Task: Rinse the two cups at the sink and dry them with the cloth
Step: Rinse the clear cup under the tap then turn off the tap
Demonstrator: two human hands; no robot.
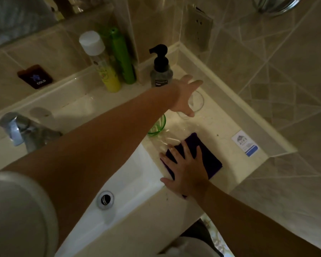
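On the counter to the right of the sink (130, 182), the left hand (185, 95) was stretched way out over the clear cup (197, 102), fingers spread wide with the thumb on the near side of the rim. Honestly I couldn't tell whether it was actually touching the glass or just sitting above it, the picture was too dim and smeary there. It definitely wasn't closed around anything.

The green cup (157, 125) stood just beside the clear one, closer to the basin, and half hidden under the left forearm. Both cups were upright as far as I could see.

The right hand (187, 169) lay flat, palm down, on the dark purple cloth (209, 158), fingers splayed, pressing rather than gripping. The cloth was folded into a rectangle and sat on the counter right at the basin's edge, near the cups but not touching them. There was a wet shine on the counter between the cloth and the green cup.

Back by the wall: a black pump bottle (160, 67), a green can (121, 56) and a white-capped spray can (100, 60). The faucet (20, 130) was off to the left.
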